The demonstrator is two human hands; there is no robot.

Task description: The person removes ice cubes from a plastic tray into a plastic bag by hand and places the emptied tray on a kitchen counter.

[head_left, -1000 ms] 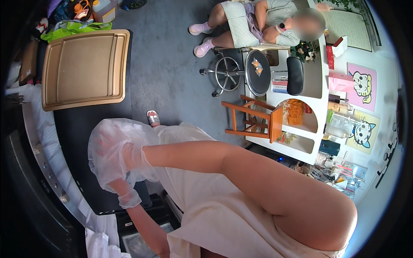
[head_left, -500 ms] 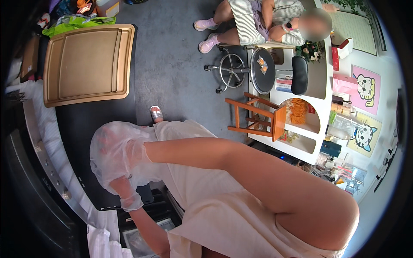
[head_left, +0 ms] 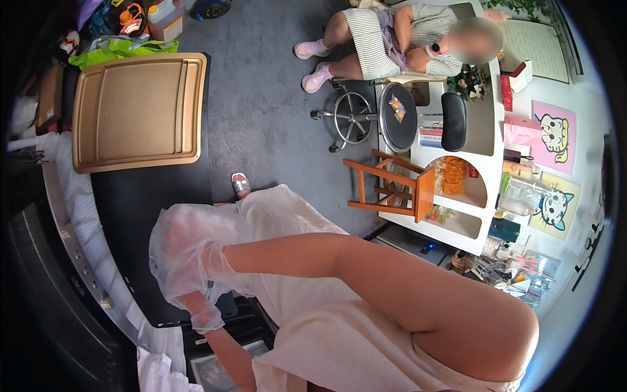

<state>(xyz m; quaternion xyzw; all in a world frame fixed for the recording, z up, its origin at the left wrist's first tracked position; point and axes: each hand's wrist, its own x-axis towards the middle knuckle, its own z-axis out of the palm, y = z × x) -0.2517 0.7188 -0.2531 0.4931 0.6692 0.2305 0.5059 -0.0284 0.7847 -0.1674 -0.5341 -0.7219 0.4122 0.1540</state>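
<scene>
Pretty hard to read the hands here, both are wrapped in floppy clear plastic gloves and they overlap. The right hand (head_left: 186,251) comes across the body on a bent bare arm, and its glove (head_left: 171,274) balloons so loose that I can't tell if the fingers are spread or curled. The left hand (head_left: 204,312) sits right under it, touching or nearly so, with its fingers bunched up at the right glove's cuff, looks like it's pinching the plastic there, but the film blurs the detail. The left forearm is mostly cut off by the bottom edge.

Both hands hover over the near edge of the black counter (head_left: 150,209), well apart from the tan tray (head_left: 137,111) lying flat at the far end of it. White cloth (head_left: 72,196) drapes along the counter's left side. The cream dress (head_left: 326,326) fills the lower middle and hides whatever's below. Across the grey floor, another person (head_left: 398,39) sits by a white shelf unit (head_left: 470,163), with a small wooden stool (head_left: 392,186) just beside it.
</scene>
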